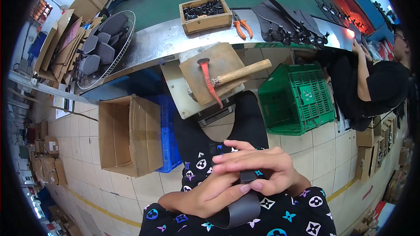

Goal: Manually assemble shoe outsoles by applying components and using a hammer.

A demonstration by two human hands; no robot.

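Note:
Close to my body, both hands meet over my lap around a smooth, curved dark grey piece [245,212] with a small black block-like part [248,176] at its upper end. My left hand [218,194] grips it from the left, thumb pressed near the black part. My right hand [271,170] pinches the same spot from the right, its fingers laid across the left ones. Much of the piece is hidden by the fingers, and its exact kind cannot be made out.
Ahead, a red-headed hammer [205,76] lies on a brown-topped block. On the metal bench are a wooden box [205,28] of black clips, orange-handled pliers [242,28] and dark flat parts. A cardboard box [146,135], green crate [302,98] and another person [372,87] flank me.

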